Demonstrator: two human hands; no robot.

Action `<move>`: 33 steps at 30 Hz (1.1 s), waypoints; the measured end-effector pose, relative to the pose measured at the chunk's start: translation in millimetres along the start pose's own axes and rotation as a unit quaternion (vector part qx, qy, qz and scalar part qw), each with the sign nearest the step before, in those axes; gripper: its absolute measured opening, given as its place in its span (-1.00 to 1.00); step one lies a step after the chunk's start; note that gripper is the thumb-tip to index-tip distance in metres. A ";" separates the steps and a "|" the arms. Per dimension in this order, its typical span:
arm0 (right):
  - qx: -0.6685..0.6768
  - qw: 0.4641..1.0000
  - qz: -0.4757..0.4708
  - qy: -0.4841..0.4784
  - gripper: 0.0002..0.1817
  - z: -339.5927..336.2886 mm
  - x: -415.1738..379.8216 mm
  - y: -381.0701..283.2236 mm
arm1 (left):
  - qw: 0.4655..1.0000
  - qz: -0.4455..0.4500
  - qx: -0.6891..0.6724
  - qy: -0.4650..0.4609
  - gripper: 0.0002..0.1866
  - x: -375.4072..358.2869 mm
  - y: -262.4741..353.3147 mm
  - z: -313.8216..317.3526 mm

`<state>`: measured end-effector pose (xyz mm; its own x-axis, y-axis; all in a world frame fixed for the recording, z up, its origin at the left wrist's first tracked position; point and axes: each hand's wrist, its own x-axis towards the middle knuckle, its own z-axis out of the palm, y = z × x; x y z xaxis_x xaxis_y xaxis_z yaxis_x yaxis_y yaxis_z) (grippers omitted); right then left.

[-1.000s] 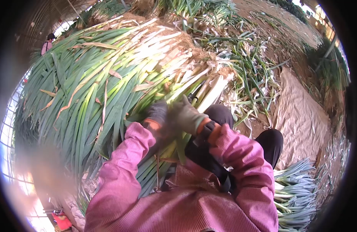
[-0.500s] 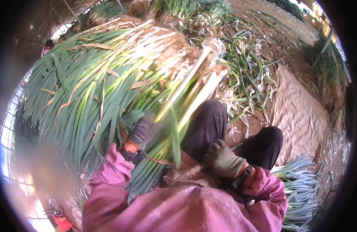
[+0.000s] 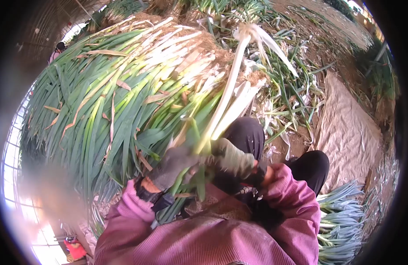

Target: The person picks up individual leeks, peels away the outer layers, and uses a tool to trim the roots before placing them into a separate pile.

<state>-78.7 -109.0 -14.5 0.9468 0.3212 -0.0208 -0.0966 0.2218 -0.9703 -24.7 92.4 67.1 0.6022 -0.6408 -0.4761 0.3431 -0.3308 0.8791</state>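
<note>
A long pale stalk (image 3: 230, 84) with roots and loose white skin at its top end slants down to both gloved hands. My left hand (image 3: 175, 168), in a grey glove, is closed around its green lower part. My right hand (image 3: 230, 157), also gloved, is pressed against the stalk just right of my left hand, its fingers curled, partly hidden by blur and leaves. Beside the stalk lie other thick white stems (image 3: 239, 106). To the left spreads a big heap of green onions (image 3: 93, 110), roots toward the upper right.
Peeled leaf scraps (image 3: 296, 88) litter the ground beyond my knees. A tan sheet (image 3: 345, 128) lies at the right, with a stack of green onions (image 3: 343, 221) below it. Another person (image 3: 57, 52) is far off at upper left. Something red (image 3: 75, 249) sits at lower left.
My right hand has moved left and up from my lap to the stalk beside my left hand. My left hand has shifted slightly down, and the stalk's root end has risen and tilted more upright.
</note>
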 end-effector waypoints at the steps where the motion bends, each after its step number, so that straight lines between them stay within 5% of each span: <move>1: -0.048 0.997 0.032 0.052 -0.77 -3.3 -1.5 -9.6 | 1.000 -0.003 0.027 0.010 -0.75 -6.1 3.1 -7.0; 2: -0.093 0.988 0.069 0.101 -0.85 -6.7 -2.9 -19.3 | 0.998 -0.005 0.054 0.019 -0.75 -10.8 3.9 -15.3; 5: -0.126 0.960 -0.173 0.180 -0.61 -204.0 -25.8 10.3 | 0.993 -0.050 0.080 0.069 -0.75 -25.7 -5.1 -44.2; 6: -0.055 0.935 -0.170 0.307 -0.78 -260.6 -31.9 -39.5 | 0.991 -0.061 0.075 0.093 -0.75 -26.7 -8.2 -48.2; 8: -0.159 0.708 -0.009 0.688 -0.66 -139.9 -51.9 -175.3 | 0.985 -0.086 0.060 0.140 -0.74 -27.4 -16.5 -52.1; 10: -0.531 0.349 0.215 0.742 -0.37 -255.2 -58.6 -174.5 | 0.988 -0.068 0.040 0.135 -0.75 -19.0 -19.3 -50.9; 11: -0.620 0.293 0.185 0.704 -0.38 -254.9 -56.8 -160.9 | 0.989 -0.063 0.028 0.131 -0.78 -12.9 -16.7 -47.0; 12: -0.697 0.395 0.089 0.591 -0.40 -232.9 -41.5 -134.2 | 0.990 -0.059 0.017 0.126 -0.79 -5.6 -14.1 -43.5; 13: -0.716 0.559 0.006 0.418 -0.41 -215.5 -24.4 -94.8 | 0.991 -0.062 0.038 0.112 -0.79 2.6 -10.9 -41.7; 14: -0.727 0.643 -0.034 0.240 -0.42 -191.0 -4.0 -56.1 | 0.990 -0.058 0.069 0.111 -0.76 14.1 -10.3 -39.7; 15: -0.836 0.541 0.067 0.061 -0.37 -133.5 17.5 -71.4 | 0.987 -0.054 0.101 0.112 -0.72 27.8 -12.4 -37.8; 16: -0.796 0.603 -0.041 0.034 -0.38 -136.3 27.6 -21.9 | 0.983 -0.052 0.133 0.114 -0.68 39.3 -16.0 -35.9; 17: -0.813 0.562 -0.152 -0.004 -0.41 -135.6 46.6 2.6 | 0.959 -0.011 0.250 0.134 -0.63 51.1 -20.8 -32.2; 18: -0.788 0.607 -0.091 -0.042 -0.45 -116.5 61.6 -12.0 | 0.919 0.031 0.362 0.151 -0.58 63.4 -26.1 -27.8; 20: -0.804 0.585 0.047 -0.097 -0.50 -109.8 89.4 -22.2 | 0.865 0.060 0.476 0.148 -0.51 75.3 -31.4 -26.3; 23: -0.846 0.521 0.055 -0.097 -0.50 -109.9 107.4 -17.5 | 0.885 0.029 0.457 0.088 -0.52 81.7 -39.6 -35.3; 26: -0.875 0.475 0.038 -0.087 -0.55 -125.7 106.3 -7.7 | 0.900 0.071 0.405 0.146 -0.63 73.1 -48.7 -73.4; 28: -0.867 0.484 -0.002 -0.119 -0.61 -137.5 103.9 -7.4 | 0.782 0.157 0.556 0.236 -0.64 68.4 -39.2 -117.4; 30: -0.842 0.530 -0.023 -0.094 -0.66 -147.8 98.9 0.2 | 0.817 0.040 0.489 0.302 -0.58 52.9 -4.6 -140.2; 33: -0.851 0.520 -0.029 -0.070 -0.72 -121.3 82.7 -52.8 | 0.806 0.114 0.487 0.317 -0.45 52.6 -6.5 -178.2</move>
<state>42.0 -205.8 5.8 0.8899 0.4494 -0.0782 0.4550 -0.8626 0.2211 133.2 184.3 32.7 0.9224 -0.3820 0.0570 -0.3719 -0.8386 0.3981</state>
